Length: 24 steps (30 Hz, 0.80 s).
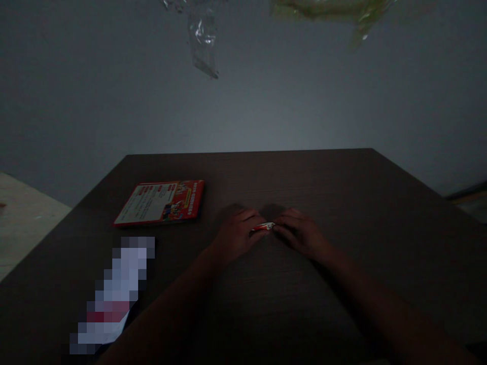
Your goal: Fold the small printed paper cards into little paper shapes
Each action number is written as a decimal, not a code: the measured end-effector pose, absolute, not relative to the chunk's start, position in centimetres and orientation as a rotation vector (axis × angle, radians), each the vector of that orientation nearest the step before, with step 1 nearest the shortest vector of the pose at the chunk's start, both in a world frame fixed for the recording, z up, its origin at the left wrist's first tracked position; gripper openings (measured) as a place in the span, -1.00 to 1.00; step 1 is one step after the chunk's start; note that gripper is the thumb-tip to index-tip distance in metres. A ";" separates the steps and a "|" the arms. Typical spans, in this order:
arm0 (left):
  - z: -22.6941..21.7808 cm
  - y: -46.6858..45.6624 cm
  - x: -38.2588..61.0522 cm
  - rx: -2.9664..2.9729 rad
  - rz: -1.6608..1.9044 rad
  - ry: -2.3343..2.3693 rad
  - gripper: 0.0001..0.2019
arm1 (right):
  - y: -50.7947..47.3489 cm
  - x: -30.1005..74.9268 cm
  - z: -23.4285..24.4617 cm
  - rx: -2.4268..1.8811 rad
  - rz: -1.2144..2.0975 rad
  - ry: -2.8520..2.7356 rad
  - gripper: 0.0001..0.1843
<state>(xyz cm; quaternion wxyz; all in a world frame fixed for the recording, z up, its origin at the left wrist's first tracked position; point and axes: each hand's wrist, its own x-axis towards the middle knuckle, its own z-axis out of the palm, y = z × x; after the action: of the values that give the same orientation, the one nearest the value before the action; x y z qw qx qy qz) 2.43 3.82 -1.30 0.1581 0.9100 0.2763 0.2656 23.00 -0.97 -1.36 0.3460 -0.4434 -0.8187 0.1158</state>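
Note:
Both my hands meet low over the middle of the dark table (pixel 304 177). Between them is a small red and white wrapped packet (pixel 263 226), mostly covered by the fingers, so its exact kind is not clear. My left hand (pixel 238 233) is closed around the packet's left part. At the packet's right end, the thumb and fingers of my right hand (pixel 300 230) are pinched together.
A flat red box (pixel 196 200) with a printed white panel lies at the back left of the table. Nearer, beside my left forearm, lies a phone-like slab with a blurred bright face (pixel 122 284). Behind the table stands a grey wall (pixel 304 101) with tape on it.

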 end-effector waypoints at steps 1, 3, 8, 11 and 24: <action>-1.3 3.8 2.4 2.601 0.757 0.774 -0.80 | -1.0 23.0 -1.4 -1.143 0.310 -2.124 -0.83; -1.2 3.7 2.4 2.603 0.747 0.751 -0.80 | -1.0 23.1 -1.4 -1.128 0.325 -2.127 -0.82; -1.0 3.7 2.4 2.590 0.753 0.701 -0.77 | -1.0 23.2 -1.3 -1.079 0.322 -2.118 -0.82; -1.0 3.7 2.4 2.562 0.786 0.687 -0.77 | -1.0 23.3 -1.4 -1.063 0.300 -2.119 -0.83; -0.9 3.6 2.4 2.538 0.808 0.642 -0.78 | -1.3 23.1 -1.1 -1.061 0.269 -2.126 -0.85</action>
<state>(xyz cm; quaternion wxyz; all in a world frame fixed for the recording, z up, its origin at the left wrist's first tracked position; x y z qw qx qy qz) 2.42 3.57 -0.86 0.1995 0.9078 0.2294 0.2888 23.11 -1.26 -1.14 0.3664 -0.4127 -0.8273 0.1046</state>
